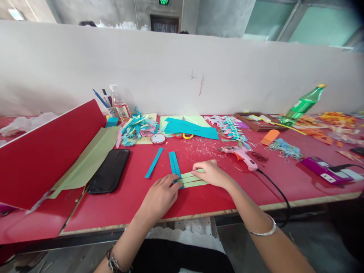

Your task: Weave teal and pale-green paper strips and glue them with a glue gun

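Note:
Pale green paper strips (191, 180) lie side by side on the red table, meeting blue paper strips (174, 161) at their left end. My left hand (160, 193) has its fingers bent and close together, holding the strips down where the two colours meet. At the right part of the green strips is my right hand (212, 174), with its curled fingers closed on them. A single loose blue strip (154, 163) lies to the left, touching neither hand. Both hands partly cover the strips, so the exact weave under the fingertips is hidden.
A black phone (109, 170) lies left, beside a raised red board (57, 148). Behind are paper scraps (138, 129), a tape roll (158, 138) and blue sheets (190, 129). A pink glue gun (241, 154), a purple power strip (327, 170) and a green bottle (304, 104) stand right.

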`<state>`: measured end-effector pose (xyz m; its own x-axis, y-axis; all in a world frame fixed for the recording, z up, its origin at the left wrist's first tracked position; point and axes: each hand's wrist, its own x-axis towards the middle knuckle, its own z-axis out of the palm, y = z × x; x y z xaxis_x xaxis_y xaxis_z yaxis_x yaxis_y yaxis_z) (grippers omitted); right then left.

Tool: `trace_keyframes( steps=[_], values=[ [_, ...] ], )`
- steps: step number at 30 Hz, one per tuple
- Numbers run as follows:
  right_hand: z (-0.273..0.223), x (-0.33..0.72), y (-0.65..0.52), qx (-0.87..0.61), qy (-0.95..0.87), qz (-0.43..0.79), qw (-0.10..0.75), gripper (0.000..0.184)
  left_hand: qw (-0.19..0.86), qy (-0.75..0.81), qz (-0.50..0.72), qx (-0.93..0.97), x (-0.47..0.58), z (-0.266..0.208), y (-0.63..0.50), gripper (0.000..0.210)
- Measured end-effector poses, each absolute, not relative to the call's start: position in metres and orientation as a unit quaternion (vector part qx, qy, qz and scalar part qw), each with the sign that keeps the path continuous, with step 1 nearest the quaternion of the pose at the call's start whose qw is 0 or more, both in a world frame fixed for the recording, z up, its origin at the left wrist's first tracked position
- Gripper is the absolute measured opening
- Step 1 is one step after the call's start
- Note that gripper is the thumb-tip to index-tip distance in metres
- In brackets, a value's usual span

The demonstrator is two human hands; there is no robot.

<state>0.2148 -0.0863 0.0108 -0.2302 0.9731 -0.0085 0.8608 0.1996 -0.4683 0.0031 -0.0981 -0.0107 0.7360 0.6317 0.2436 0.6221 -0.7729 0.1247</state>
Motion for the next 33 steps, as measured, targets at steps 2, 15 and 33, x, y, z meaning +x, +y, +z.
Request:
trace_keyframes(
  steps=[2,15,33],
  values=[
    [0.0122,0.2146,-0.0865,-0.594,-0.759,0.212,0.161,0.021,0.019,0.337,0.137,0.931,0.0031,-0.0105,-0.0982,0.024],
    [0.0145,0.2184,-0.0859,-0.564,-0.759,0.265,0.189,0.019,0.024,0.340,0.146,0.929,0.0022,-0.0097,-0.0993,0.026],
    [0.0147,0.2195,-0.0887,-0.559,-0.760,0.271,0.192,0.017,0.014,0.337,0.152,0.929,0.0009,-0.0127,-0.0975,0.027]
  ],
)
